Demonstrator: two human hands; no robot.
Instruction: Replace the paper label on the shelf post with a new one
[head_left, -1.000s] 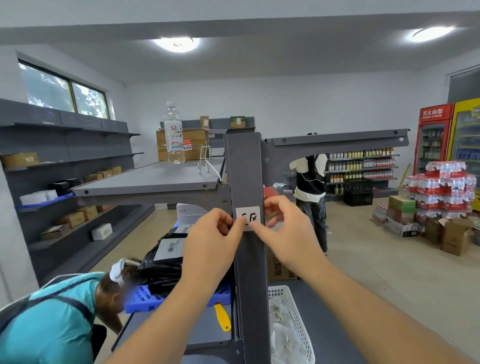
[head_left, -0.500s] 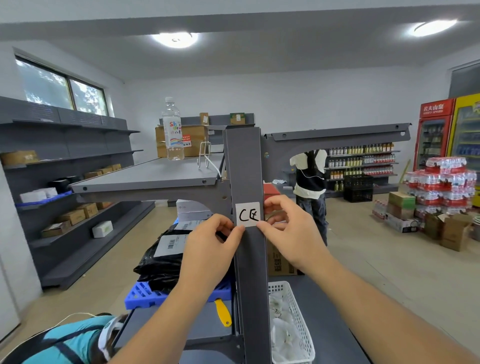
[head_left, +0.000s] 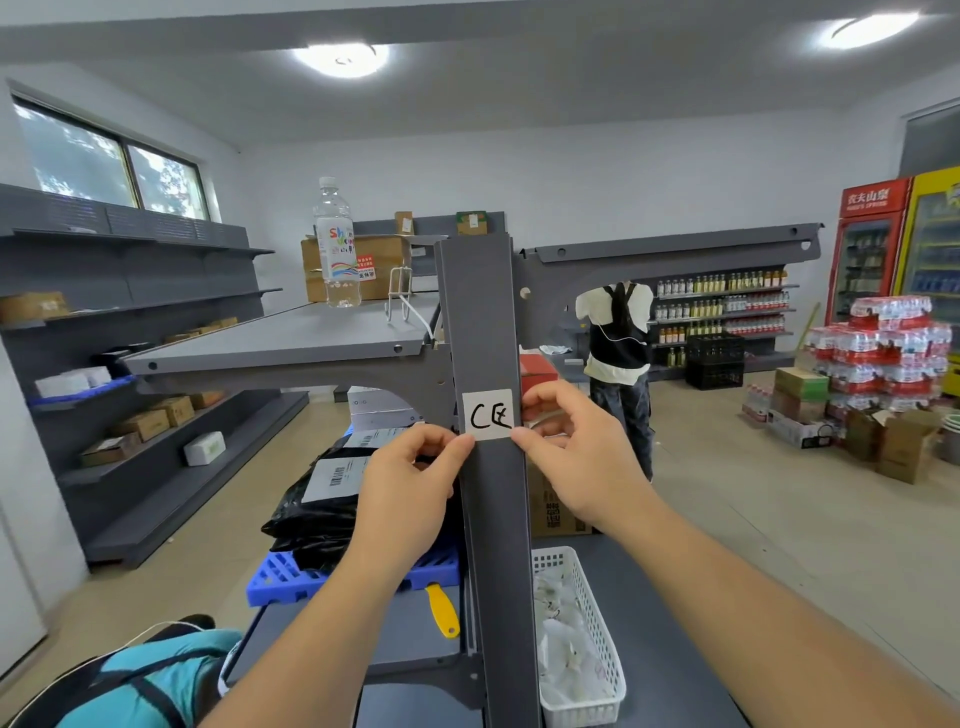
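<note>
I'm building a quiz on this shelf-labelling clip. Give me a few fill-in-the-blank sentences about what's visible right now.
1. The white label sits on the grey ____.
2. The left hand touches the label's lower ____ corner.
3. A clear ____ stands on the shelf to the left of the post.
4. The basket to the right of the post's foot is ____ in colour.

Missing words: post; left; bottle; white

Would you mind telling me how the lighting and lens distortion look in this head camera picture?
Head view: even light from two glaring ceiling lamps; the window is bright; wide-angle bending curves the edges; the paper label on the shelf post is sharp and readable.
</note>
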